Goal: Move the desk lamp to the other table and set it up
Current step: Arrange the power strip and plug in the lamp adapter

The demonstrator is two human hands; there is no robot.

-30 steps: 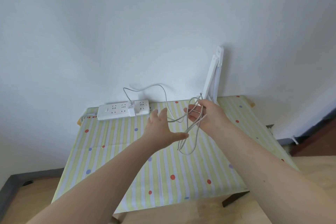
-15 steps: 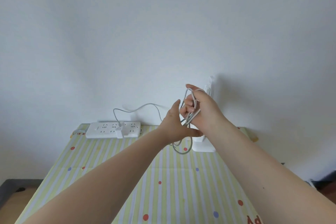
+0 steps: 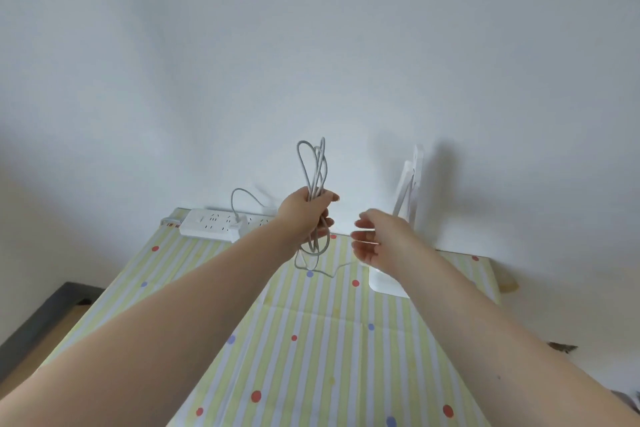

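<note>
A person's two bare forearms reach forward over a table covered in a yellow, white and pale blue striped cloth with red and blue dots. The left hand is raised above the far half of the table, its fingers curled tightly round a bundle of grey cable; long loops stand up above the fist and shorter loops hang below it, close over the cloth. One thin strand trails from the bundle down across the cloth towards the right. The right hand hovers just to the right of the bundle, apart from it, palm turned leftward, fingers relaxed and slightly spread, holding nothing. Behind and partly hidden by that hand stands the white desk lamp, folded upright against the pale wall, its flat base resting on the table's far right corner. At the far left edge lies a white power strip with a plug in it, from which a grey lead arcs upward.
</note>
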